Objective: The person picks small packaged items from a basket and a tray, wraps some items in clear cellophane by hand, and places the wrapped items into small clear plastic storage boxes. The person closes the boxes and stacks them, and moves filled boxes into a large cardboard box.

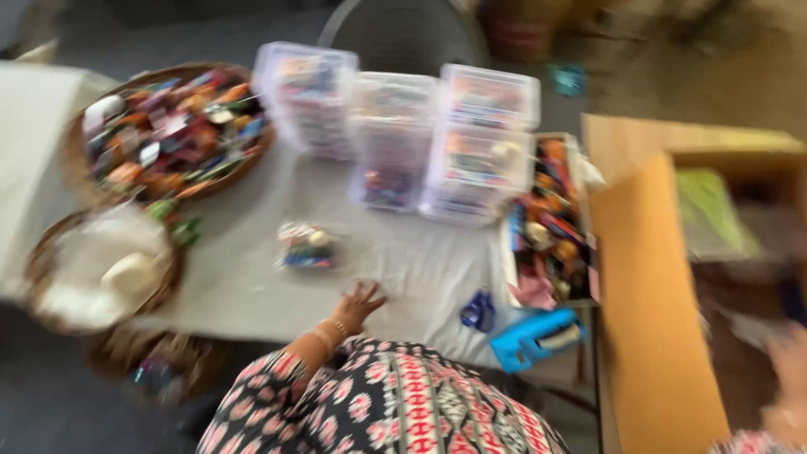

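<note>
The grey tabletop [244,277] fills most of the blurred view, with an open cardboard box [651,336] standing off its right edge. At the far left corner sits a wide wicker basket [80,160] heaped with small colourful items, and just in front of it, along the left edge, a smaller basket [38,269] holding white material. Along the far edge stand clear plastic bins [395,134], stacked and touching one another, and a shallow tray [511,252] packed with more colourful pieces runs down the right edge. A bright blue tool [534,336] lies at the near right corner, blue-handled scissors [477,311] just beside it. Near the middle of the tabletop lies a small clear packet [307,246] of mixed pieces, apart from everything else. The left hand [357,304] rests near the near edge with fingers spread and nothing in it, the packet being the nearest thing ahead of it. The right hand [790,370] is a blur at the frame's right edge over the box; whether it holds anything I cannot tell. The likeliest trouble, as I judge it, is the patterned sleeve sweeping the scissors off the near edge, or a hurried reach knocking the stacked bins.
</note>
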